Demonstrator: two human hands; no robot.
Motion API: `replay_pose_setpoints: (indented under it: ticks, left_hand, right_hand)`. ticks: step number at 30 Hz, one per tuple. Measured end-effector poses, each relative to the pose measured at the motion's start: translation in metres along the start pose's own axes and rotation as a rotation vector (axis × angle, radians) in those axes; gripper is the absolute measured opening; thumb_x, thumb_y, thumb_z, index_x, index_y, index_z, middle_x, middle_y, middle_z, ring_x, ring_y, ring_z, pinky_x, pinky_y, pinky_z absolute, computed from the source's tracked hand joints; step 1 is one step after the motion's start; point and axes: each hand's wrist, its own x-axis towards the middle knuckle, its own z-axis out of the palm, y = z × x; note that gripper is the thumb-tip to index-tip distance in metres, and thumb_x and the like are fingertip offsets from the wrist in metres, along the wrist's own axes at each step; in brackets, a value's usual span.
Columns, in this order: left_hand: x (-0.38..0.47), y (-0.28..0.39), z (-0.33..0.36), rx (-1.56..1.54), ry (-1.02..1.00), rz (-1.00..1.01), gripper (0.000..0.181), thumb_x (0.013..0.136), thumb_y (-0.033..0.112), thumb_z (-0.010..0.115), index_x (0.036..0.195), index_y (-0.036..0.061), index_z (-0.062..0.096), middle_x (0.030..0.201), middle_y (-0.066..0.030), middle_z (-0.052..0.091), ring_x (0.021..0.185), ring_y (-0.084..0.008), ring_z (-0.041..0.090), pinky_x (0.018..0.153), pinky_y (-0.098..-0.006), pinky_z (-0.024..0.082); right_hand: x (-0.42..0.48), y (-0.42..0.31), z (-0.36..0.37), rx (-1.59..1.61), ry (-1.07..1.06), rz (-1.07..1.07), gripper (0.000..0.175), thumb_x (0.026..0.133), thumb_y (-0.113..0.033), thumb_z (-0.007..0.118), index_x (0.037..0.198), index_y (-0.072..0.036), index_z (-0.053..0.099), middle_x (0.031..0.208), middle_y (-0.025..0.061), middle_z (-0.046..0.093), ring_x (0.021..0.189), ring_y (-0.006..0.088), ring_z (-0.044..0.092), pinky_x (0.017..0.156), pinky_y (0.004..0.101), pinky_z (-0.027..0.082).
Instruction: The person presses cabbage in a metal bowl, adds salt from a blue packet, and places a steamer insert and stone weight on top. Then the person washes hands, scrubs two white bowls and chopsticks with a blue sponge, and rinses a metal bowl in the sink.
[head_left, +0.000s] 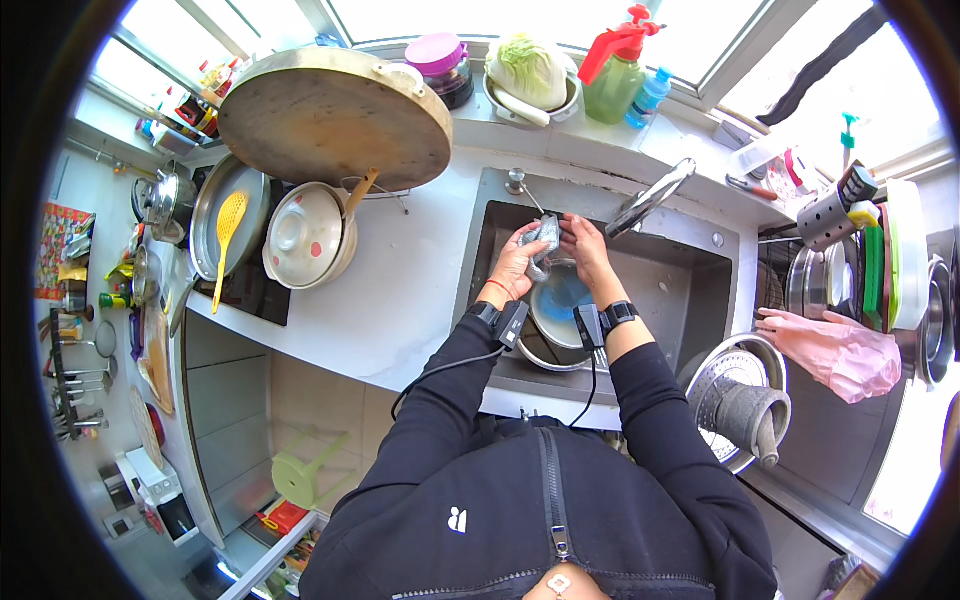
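My left hand (517, 259) grips a crumpled grey cloth (541, 244) above the left part of a stainless steel sink (660, 307). Close to the cloth's right side, my right hand (585, 244) has its fingers spread; whether its fingertips touch the cloth cannot be made out. Beneath both hands, a white bowl (536, 311) with something blue inside sits over a larger metal-rimmed pan (551, 364) in the sink. A chrome faucet (651, 196) reaches over the sink's back edge, right of my right hand.
Left of the sink stand a lidded casserole (306, 240) and a large round wooden board (337, 120). A cabbage (529, 71) and a green spray bottle (615, 86) line the sill. At the right are a metal colander (709, 397), a stone mortar (742, 412) and pink rubber gloves (840, 352).
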Motion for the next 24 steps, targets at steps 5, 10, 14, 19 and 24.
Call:
replay_pose_setpoints:
  ticks: [5,10,14,19,24]
  left_hand:
    - [-0.009,-0.016,0.008,0.106,0.009,-0.035,0.032,0.087,0.000,0.069,0.116,0.0080,0.058,0.102,-0.0049,0.066,0.082,-0.0147,0.064,0.062,-0.0274,0.051]
    - [-0.013,-0.038,-0.005,0.130,0.035,-0.032,0.020,0.100,0.018,0.055,0.116,0.0081,0.060,0.102,-0.0057,0.066,0.087,-0.0161,0.063,0.069,-0.0317,0.052]
    - [-0.012,-0.056,-0.011,-0.160,-0.038,-0.087,0.025,0.102,0.028,0.049,0.115,0.0092,0.060,0.104,-0.0054,0.063,0.097,-0.0195,0.063,0.085,-0.0368,0.053]
    - [-0.027,-0.084,0.002,-0.436,-0.167,-0.237,0.036,0.102,0.035,0.048,0.125,0.0085,0.057,0.125,-0.0082,0.061,0.115,-0.0214,0.058,0.101,-0.0369,0.047]
    - [-0.037,-0.069,-0.003,-0.393,-0.081,-0.157,0.049,0.104,0.041,0.040,0.140,0.0091,0.048,0.138,-0.0092,0.055,0.130,-0.0268,0.048,0.112,-0.0422,0.037]
  right_hand:
    - [-0.008,-0.004,0.005,0.166,-0.183,0.315,0.053,0.097,-0.051,0.054,0.130,-0.009,0.056,0.094,0.0030,0.064,0.080,0.0173,0.060,0.062,0.0366,0.048]
    - [-0.028,0.005,0.010,-0.194,0.065,-0.108,0.031,0.093,-0.019,0.068,0.121,-0.006,0.058,0.090,0.0049,0.067,0.077,0.0136,0.064,0.063,0.0319,0.052]
    - [-0.077,0.025,0.023,-0.658,0.136,-0.678,0.041,0.088,-0.009,0.062,0.128,-0.004,0.054,0.112,0.0169,0.066,0.102,0.0239,0.066,0.086,0.0380,0.052]
    - [-0.086,0.030,0.017,-1.010,0.145,-0.596,0.024,0.090,-0.020,0.057,0.104,-0.008,0.072,0.116,0.0160,0.058,0.117,0.0387,0.047,0.101,0.0496,0.038]
    - [-0.105,0.050,0.016,-0.905,-0.064,-0.546,0.047,0.099,-0.017,0.043,0.144,-0.004,0.044,0.154,0.0231,0.033,0.148,0.0358,0.020,0.120,0.0435,0.016]
